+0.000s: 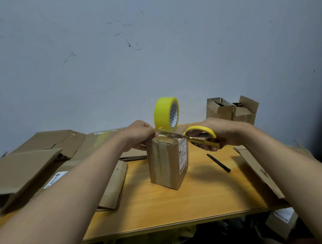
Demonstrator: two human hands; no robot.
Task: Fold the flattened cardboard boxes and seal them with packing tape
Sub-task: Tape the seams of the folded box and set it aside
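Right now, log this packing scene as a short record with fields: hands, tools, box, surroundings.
left hand: pinches the tape strip at the box top
right hand: grips the yellow-handled scissors, blades at the strip
tape roll: yellow, on edge above the box, strip not yet cut
small cardboard box: upright on the wooden table, taped down its front
flattened cardboard boxes: piled at left
black pen: lying right of the box
open boxes: at the back right
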